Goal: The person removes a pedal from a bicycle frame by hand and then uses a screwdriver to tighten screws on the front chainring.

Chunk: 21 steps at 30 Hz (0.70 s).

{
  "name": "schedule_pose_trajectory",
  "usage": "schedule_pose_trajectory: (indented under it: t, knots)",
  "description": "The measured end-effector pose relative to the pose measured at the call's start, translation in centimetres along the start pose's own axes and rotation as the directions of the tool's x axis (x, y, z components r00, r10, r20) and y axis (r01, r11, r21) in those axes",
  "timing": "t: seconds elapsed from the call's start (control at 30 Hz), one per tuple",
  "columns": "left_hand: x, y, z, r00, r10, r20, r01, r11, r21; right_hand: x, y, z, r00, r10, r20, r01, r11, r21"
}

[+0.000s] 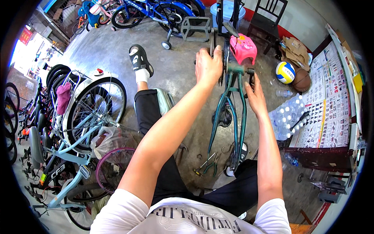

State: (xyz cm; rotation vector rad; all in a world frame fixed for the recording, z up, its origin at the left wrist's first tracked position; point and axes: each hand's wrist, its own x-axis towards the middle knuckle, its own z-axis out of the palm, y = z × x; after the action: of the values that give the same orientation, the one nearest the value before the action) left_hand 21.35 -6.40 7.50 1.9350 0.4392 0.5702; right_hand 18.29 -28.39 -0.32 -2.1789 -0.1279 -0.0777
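A green bicycle frame (241,102) stands between my legs, its forked tubes running down toward me. My left hand (209,67) is closed around the crank arm (213,39) beside the chainring; a grey pedal (196,29) sticks out beyond it. On the other side, my right hand (256,95) has its thumb and fingers about a dark metal part (250,71) at the end of the bottom bracket shell (236,68). Part of that grip is hidden. On the floor below the frame lie a screwdriver (204,163) and green-handled pliers (211,167).
Parked bicycles, including a light blue one (74,142), crowd the left. A blue bicycle (156,13) stands at the back. To the right are a pink basket-like piece (243,48), a volleyball (285,72), a basketball (301,80), packed water bottles (287,117) and a dark chair (266,23).
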Motion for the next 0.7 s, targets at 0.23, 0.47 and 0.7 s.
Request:
schedule_pose_trajectory:
  t: [0.23, 0.47, 0.7]
  knots:
    - [0.4, 0.2, -1.5, 0.905, -0.2, 0.374, 0.288, 0.938, -0.194, 0.2, 0.7, 0.4, 0.998, -0.038, -0.059, 0.036, 0.999, -0.035]
    - [0.8, -0.2, -1.0, 0.865, -0.257, 0.431, 0.353, 0.922, -0.157, 0.3, 0.5, 0.2, 0.997, 0.013, -0.075, -0.014, 1.0, -0.016]
    - [1.1, -0.3, -0.8, 0.865, -0.262, 0.427, 0.344, 0.93, -0.127, 0.1, -0.4, -0.3, 0.995, 0.051, -0.08, -0.052, 0.999, -0.013]
